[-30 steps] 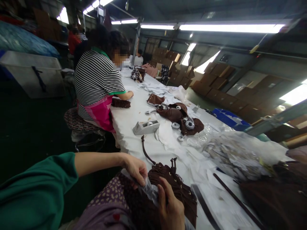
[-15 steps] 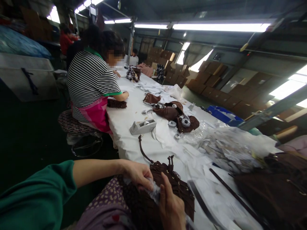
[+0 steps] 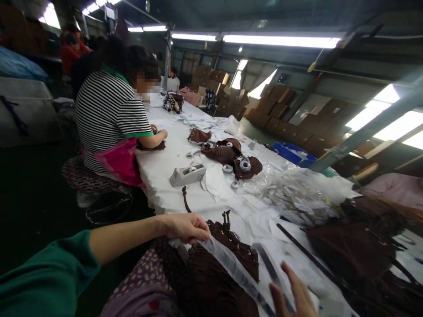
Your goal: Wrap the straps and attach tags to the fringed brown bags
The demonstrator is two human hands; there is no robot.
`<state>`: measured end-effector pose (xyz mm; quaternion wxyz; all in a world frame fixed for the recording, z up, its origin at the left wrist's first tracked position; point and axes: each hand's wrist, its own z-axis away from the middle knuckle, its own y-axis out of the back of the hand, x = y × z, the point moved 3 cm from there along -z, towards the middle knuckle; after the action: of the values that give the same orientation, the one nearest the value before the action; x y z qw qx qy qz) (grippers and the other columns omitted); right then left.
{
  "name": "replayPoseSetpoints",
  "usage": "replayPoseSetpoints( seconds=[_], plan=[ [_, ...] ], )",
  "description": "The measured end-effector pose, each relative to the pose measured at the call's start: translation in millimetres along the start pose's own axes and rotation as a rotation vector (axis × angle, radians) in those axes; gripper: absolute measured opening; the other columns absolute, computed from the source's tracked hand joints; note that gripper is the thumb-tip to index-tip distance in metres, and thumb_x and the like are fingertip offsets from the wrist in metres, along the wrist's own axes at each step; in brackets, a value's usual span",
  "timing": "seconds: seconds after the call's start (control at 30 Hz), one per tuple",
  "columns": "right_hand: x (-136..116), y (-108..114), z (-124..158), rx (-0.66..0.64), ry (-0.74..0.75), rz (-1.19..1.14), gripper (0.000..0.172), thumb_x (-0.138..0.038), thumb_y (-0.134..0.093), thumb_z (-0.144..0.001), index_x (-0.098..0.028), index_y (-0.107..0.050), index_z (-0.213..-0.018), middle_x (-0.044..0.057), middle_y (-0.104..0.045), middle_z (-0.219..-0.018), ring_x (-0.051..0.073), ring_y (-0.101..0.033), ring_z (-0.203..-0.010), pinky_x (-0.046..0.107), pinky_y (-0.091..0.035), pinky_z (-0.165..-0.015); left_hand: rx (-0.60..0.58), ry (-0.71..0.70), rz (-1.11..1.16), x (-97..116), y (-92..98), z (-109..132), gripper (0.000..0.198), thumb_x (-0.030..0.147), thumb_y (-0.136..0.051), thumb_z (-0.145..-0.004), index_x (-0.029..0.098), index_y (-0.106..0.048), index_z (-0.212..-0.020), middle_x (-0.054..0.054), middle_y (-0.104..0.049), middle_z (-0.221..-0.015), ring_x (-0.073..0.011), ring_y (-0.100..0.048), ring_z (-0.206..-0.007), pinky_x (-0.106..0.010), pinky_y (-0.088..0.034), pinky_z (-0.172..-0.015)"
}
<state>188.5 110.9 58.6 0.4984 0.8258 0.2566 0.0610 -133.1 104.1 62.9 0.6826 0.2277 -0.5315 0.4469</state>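
My left hand pinches a bag strap wrapped in thin translucent film, which slants down to the right across a dark brown fringed bag. That bag lies at the table edge against my lap, with metal eyelets and a knotted drawcord showing. My right hand is at the lower right beside the strap, its thumb and fingers spread and partly cut off by the frame. Near it, another length of dark strap under pale film curves over the table.
A grey tape dispenser stands ahead on the white-covered table. Beyond it lie brown bags with tape rolls. Plastic-bagged scraps and more brown bags are at right. A co-worker in stripes sits at left.
My right hand has moved away from the left, down and to the right, and its fingers have spread. The bunched film now lies stretched along the strap. The view has shifted slightly right.
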Motion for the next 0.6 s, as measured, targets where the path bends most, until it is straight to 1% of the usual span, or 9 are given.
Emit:
replayPoseSetpoints(
  seconds=[0.07, 0.13, 0.17, 0.27, 0.33, 0.4, 0.43, 0.5, 0.6],
  plan=[
    [-48.4, -10.5, -2.8, -0.037, 0.069, -0.199, 0.068, -0.047, -0.052, -0.084, -0.014, -0.033, -0.141, 0.016, -0.051, -0.134, 0.030, -0.052, -0.120, 0.042, -0.050, -0.092, -0.065, -0.035, -0.001, 8.2, -15.5, -5.9, 0.046, 0.054, -0.070, -0.069, 0.014, -0.064, -0.092, 0.007, -0.045, -0.049, -0.0052, -0.034, -0.040, -0.017, -0.020, -0.038],
    [-81.9, -19.9, -5.2, -0.072, 0.114, -0.347, 0.050, -0.033, -0.047, -0.088, -0.016, -0.041, -0.135, 0.012, -0.059, -0.126, 0.024, -0.058, -0.113, 0.034, -0.052, -0.090, -0.106, -0.070, -0.034, 14.2, -25.6, -7.6, 0.045, 0.052, -0.067, -0.074, 0.014, -0.064, -0.097, 0.006, -0.048, -0.053, -0.0062, -0.038, -0.043, -0.017, -0.025, -0.040],
    [-90.8, -22.5, -5.9, -0.080, 0.136, -0.388, 0.042, -0.025, -0.043, -0.088, -0.017, -0.047, -0.129, 0.010, -0.064, -0.118, 0.022, -0.062, -0.106, 0.031, -0.053, -0.086, -0.109, -0.100, -0.081, 16.9, -27.5, -6.6, 0.042, 0.050, -0.064, -0.077, 0.014, -0.065, -0.099, 0.004, -0.051, -0.056, -0.0070, -0.041, -0.046, -0.018, -0.029, -0.043],
    [-94.6, -21.9, -6.9, -0.127, 0.210, -0.385, 0.039, -0.012, -0.038, -0.082, -0.019, -0.056, -0.116, 0.008, -0.070, -0.102, 0.019, -0.068, -0.091, 0.026, -0.054, -0.078, -0.065, -0.273, -0.410, 26.9, -23.1, 1.2, 0.030, 0.041, -0.062, -0.081, 0.016, -0.069, -0.097, -0.003, -0.063, -0.077, -0.0125, -0.055, -0.068, -0.021, -0.041, -0.062],
    [-91.9, -17.0, -8.4, -0.158, 0.244, -0.324, 0.042, -0.010, -0.038, -0.078, -0.020, -0.058, -0.114, 0.007, -0.071, -0.098, 0.019, -0.069, -0.085, 0.026, -0.054, -0.072, -0.039, -0.387, -0.649, 34.4, -18.5, 6.6, 0.024, 0.036, -0.064, -0.080, 0.018, -0.071, -0.095, -0.006, -0.067, -0.089, -0.0175, -0.058, -0.085, -0.023, -0.041, -0.076],
    [-93.1, -11.6, -11.9, -0.176, 0.261, -0.264, 0.043, -0.008, -0.038, -0.075, -0.019, -0.059, -0.112, 0.007, -0.071, -0.092, 0.018, -0.068, -0.078, 0.026, -0.053, -0.066, -0.045, -0.410, -0.753, 39.5, -16.5, 8.2, 0.026, 0.036, -0.065, -0.080, 0.020, -0.070, -0.098, -0.007, -0.067, -0.094, -0.0195, -0.059, -0.088, -0.024, -0.041, -0.077],
    [-95.0, -9.1, -14.1, -0.184, 0.264, -0.243, 0.044, -0.007, -0.038, -0.075, -0.019, -0.059, -0.111, 0.006, -0.070, -0.090, 0.018, -0.068, -0.076, 0.026, -0.052, -0.065, -0.071, -0.378, -0.751, 40.3, -16.9, 7.2, 0.028, 0.038, -0.064, -0.080, 0.020, -0.069, -0.101, -0.007, -0.067, -0.094, -0.0188, -0.059, -0.084, -0.023, -0.042, -0.073],
    [-98.5, -4.8, -18.8, -0.215, 0.262, -0.222, 0.044, -0.006, -0.038, -0.074, -0.019, -0.058, -0.111, 0.006, -0.069, -0.086, 0.018, -0.067, -0.074, 0.026, -0.050, -0.064, -0.179, -0.226, -0.686, 37.4, -20.1, 2.6, 0.031, 0.044, -0.060, -0.081, 0.020, -0.067, -0.099, -0.004, -0.067, -0.083, -0.0160, -0.059, -0.069, -0.022, -0.041, -0.061],
    [-95.0, 1.1, -23.8, -0.264, 0.217, -0.214, 0.042, -0.008, -0.039, -0.075, -0.019, -0.058, -0.111, 0.005, -0.068, -0.085, 0.018, -0.065, -0.074, 0.026, -0.048, -0.064, -0.329, 0.051, -0.523, 28.9, -25.1, -4.4, 0.039, 0.057, -0.057, -0.079, 0.018, -0.063, -0.076, 0.002, -0.055, -0.056, -0.0120, -0.049, -0.047, -0.021, -0.034, -0.045]
  ],
)
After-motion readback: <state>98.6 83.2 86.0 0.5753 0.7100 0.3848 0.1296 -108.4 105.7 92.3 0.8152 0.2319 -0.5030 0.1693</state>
